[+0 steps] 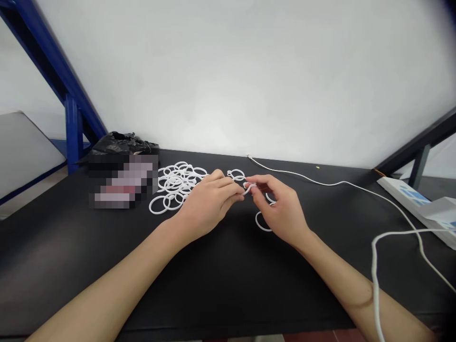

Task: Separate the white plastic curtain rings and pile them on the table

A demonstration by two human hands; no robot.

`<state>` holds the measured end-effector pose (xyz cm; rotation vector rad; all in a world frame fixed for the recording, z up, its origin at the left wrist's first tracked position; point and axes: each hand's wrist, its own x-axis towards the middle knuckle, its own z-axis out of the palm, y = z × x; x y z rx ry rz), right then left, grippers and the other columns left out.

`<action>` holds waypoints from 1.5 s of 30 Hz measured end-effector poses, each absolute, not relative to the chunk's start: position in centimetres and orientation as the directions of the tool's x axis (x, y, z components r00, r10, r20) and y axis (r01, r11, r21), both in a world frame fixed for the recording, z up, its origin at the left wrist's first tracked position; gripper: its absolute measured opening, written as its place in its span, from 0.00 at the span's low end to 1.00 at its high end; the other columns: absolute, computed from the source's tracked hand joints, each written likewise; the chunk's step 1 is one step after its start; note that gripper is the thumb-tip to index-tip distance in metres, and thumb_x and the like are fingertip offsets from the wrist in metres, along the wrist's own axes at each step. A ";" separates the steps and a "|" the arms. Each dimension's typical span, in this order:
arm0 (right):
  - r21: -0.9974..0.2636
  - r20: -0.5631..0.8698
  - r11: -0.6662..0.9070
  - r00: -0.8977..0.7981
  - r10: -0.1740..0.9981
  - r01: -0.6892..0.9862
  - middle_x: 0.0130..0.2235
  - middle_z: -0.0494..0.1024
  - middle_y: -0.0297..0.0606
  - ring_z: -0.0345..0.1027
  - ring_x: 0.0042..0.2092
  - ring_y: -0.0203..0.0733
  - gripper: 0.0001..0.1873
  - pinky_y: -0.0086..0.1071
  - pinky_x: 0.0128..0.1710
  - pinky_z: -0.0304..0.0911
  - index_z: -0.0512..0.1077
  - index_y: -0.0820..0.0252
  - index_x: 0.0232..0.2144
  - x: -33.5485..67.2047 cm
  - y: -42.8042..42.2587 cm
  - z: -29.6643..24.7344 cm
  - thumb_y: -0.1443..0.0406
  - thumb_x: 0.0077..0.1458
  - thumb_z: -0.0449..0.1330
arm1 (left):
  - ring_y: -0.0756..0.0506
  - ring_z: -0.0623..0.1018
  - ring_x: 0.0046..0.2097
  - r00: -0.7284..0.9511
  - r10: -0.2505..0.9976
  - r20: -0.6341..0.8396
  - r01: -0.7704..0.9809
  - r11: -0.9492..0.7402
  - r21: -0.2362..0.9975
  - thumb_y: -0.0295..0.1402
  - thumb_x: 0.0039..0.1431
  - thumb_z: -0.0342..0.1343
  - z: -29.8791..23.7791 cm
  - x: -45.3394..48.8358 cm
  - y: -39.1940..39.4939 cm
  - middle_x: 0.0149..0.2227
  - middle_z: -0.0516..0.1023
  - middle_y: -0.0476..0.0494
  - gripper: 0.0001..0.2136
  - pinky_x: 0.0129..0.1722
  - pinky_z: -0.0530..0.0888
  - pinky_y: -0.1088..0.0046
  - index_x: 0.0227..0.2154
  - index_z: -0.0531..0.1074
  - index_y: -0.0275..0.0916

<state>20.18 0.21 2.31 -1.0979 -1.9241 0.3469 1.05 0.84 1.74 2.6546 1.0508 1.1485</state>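
Note:
My left hand (pixel 208 202) and my right hand (pixel 280 206) meet over the middle of the black table (pixel 228 275), fingertips pinched together on a small white ring piece (pixel 248 187). A white ring (pixel 261 223) shows partly under my right palm. A heap of several white plastic rings (pixel 176 185) lies just left of my left hand. One more ring (pixel 235 175) sits just beyond the fingertips.
A crumpled black plastic bag (pixel 121 142) lies at the back left beside a blurred-out patch (pixel 123 183). A white cable (pixel 356 187) runs across the table's right side to a white power strip (pixel 416 204). Blue metal struts (pixel 67 104) stand at the left.

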 end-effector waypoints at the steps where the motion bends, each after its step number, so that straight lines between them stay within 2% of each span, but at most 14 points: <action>1: -0.598 0.549 0.570 -0.231 0.803 0.563 0.40 0.80 0.35 0.74 0.38 0.36 0.09 0.30 0.39 0.69 0.74 0.57 0.43 20.2 0.2 2.3 0.66 0.61 0.56 | 0.45 0.65 0.37 0.491 0.616 0.616 0.565 -0.764 0.312 0.30 0.67 0.50 1.7 1.1 0.8 0.33 0.78 0.46 0.08 0.39 0.70 0.67 0.36 0.74 0.37; 10: -0.559 0.567 0.583 -0.241 0.788 0.589 0.32 0.77 0.32 0.70 0.32 0.34 0.06 0.29 0.33 0.65 0.74 0.57 0.38 20.1 0.3 2.6 0.68 0.59 0.58 | 0.45 0.65 0.37 0.528 0.634 0.565 0.595 -0.751 0.286 0.31 0.67 0.50 1.6 1.2 0.8 0.31 0.77 0.46 0.09 0.40 0.69 0.66 0.36 0.74 0.37; 25: -0.578 0.493 0.536 -0.260 0.830 0.615 0.34 0.79 0.35 0.71 0.32 0.37 0.08 0.30 0.29 0.65 0.74 0.56 0.40 20.2 0.6 2.1 0.66 0.60 0.55 | 0.45 0.67 0.38 0.557 0.661 0.503 0.635 -0.729 0.254 0.32 0.68 0.49 1.7 1.2 0.6 0.32 0.76 0.45 0.09 0.40 0.69 0.65 0.36 0.73 0.38; 32: -0.582 0.476 0.537 -0.279 0.834 0.611 0.34 0.79 0.35 0.70 0.33 0.36 0.08 0.31 0.33 0.67 0.74 0.56 0.40 20.3 0.6 2.0 0.67 0.60 0.56 | 0.45 0.67 0.38 0.566 0.673 0.476 0.640 -0.723 0.262 0.32 0.67 0.49 1.8 1.3 0.5 0.32 0.77 0.46 0.09 0.40 0.68 0.67 0.35 0.73 0.38; 45: -0.587 0.443 0.528 -0.302 0.844 0.614 0.35 0.79 0.34 0.71 0.32 0.36 0.08 0.31 0.32 0.67 0.74 0.55 0.40 20.4 0.7 2.0 0.66 0.60 0.55 | 0.45 0.66 0.37 0.585 0.668 0.460 0.628 -0.732 0.264 0.32 0.67 0.49 1.7 1.3 0.6 0.32 0.77 0.46 0.09 0.39 0.68 0.65 0.34 0.72 0.37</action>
